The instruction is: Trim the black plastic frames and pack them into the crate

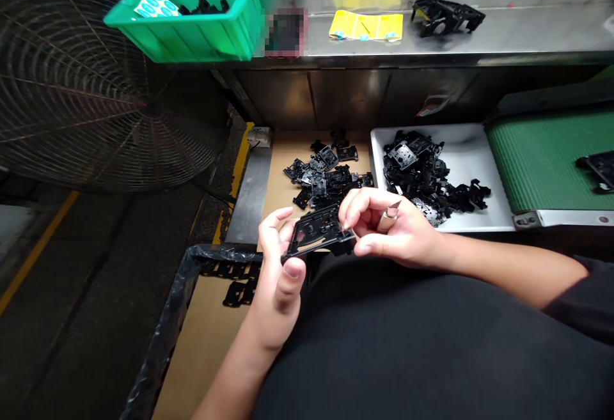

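Note:
A black moulded plastic part (316, 229), a flat frame with openings, is held tilted in front of my body. My left hand (281, 273) grips its left end, thumb at the near side and fingers behind. At its right end, the fingertips of my right hand (393, 228) touch the part's corner. Tucked in that same hand is a small craft knife (388, 217), its pointed blade angled up and away from the part; most of its handle is hidden by the fingers. Beyond my hands, a pile of similar black parts (319, 183) lies on brown cardboard (281, 199).
A white tray (484, 209) holds more black parts, beside a green conveyor belt (551, 158) carrying one part. On the steel shelf (527, 30) stand a green bin (206, 36), yellow labels (367, 25) and a black assembly (448, 16). A large fan (144, 107) is left; a plastic-lined box (201, 337) sits below.

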